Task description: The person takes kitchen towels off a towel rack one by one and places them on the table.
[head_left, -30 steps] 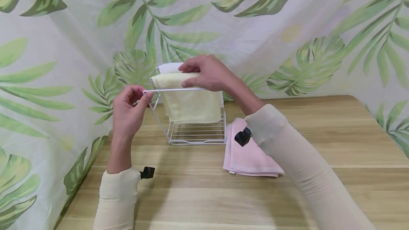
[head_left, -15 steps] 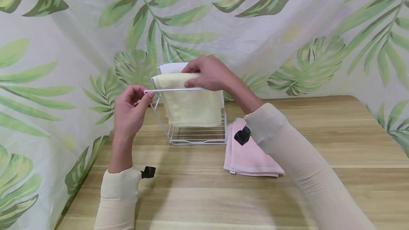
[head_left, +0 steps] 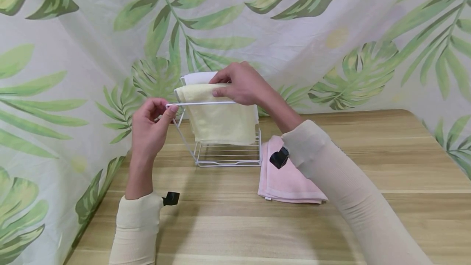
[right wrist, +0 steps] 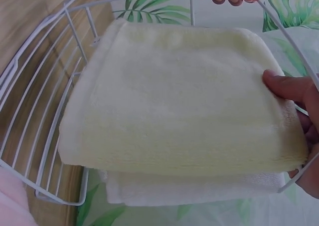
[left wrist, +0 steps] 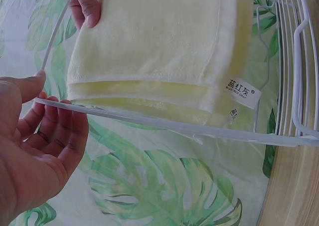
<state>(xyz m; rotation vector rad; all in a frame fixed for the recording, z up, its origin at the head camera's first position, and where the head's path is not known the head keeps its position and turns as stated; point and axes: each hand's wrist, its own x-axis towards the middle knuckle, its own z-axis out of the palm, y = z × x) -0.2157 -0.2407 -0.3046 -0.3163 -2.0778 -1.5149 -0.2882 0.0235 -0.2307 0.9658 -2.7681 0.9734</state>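
Note:
A pale yellow towel [head_left: 222, 126] hangs folded over a middle bar of a white wire rack [head_left: 202, 103]. My right hand [head_left: 243, 85] pinches its top fold, thumb on the near side and fingers behind. At the rack's front top corner, my left hand [head_left: 149, 128] grips the wire between thumb and fingers. Behind the yellow towel a white towel [head_left: 198, 77] hangs over the back bar, mostly hidden. The left wrist view shows the yellow towel's stacked layers and a printed white tag [left wrist: 243, 92].
A folded pink towel [head_left: 288, 183] lies on the wooden table [head_left: 228, 228], right of the rack's base, partly under my right forearm. A leaf-patterned cloth [head_left: 287, 52] stands close behind the rack and along the left table edge.
The yellow towel's hanging front edge dropped a little, then rose very slightly. Both hands keep nearly the same places and grips.

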